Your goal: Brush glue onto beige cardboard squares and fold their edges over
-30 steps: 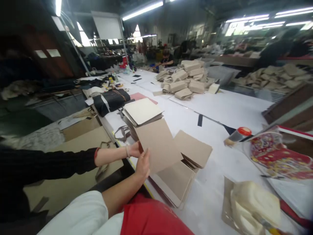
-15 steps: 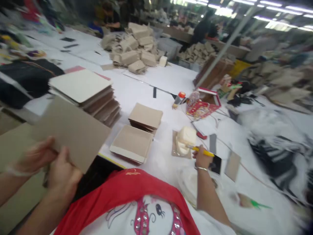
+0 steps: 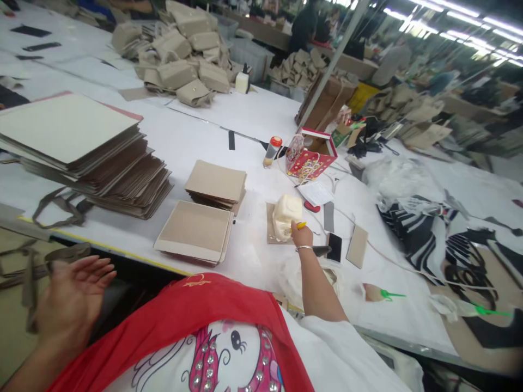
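My left hand (image 3: 77, 299) is open and holds nothing, palm up and fingers spread, off the table's front edge at the lower left. Fingers of my right hand (image 3: 301, 236) close around a yellow-handled brush (image 3: 301, 225); its tip is hidden at a cut-open white plastic container (image 3: 289, 208) smeared with cream-coloured paste. Under that container lies a grey-brown board (image 3: 271, 226). Left of it are two short stacks of rectangular panels, a nearer stack (image 3: 195, 228) with a pale strip along its front edge and a farther stack (image 3: 216, 181).
A tall stack of large boards (image 3: 65, 128) stands at the left, with dark straps (image 3: 61, 207) beside it. Beyond are a heap of beige bags (image 3: 183, 54), a red-lidded bottle (image 3: 273, 151) and a red patterned box (image 3: 312, 158). A phone (image 3: 334, 247) lies right of my right hand.
The large panel that my left hand held alongside another person's hand is out of view, and my left hand has opened. My right hand has moved closer over the container. The view has shifted.
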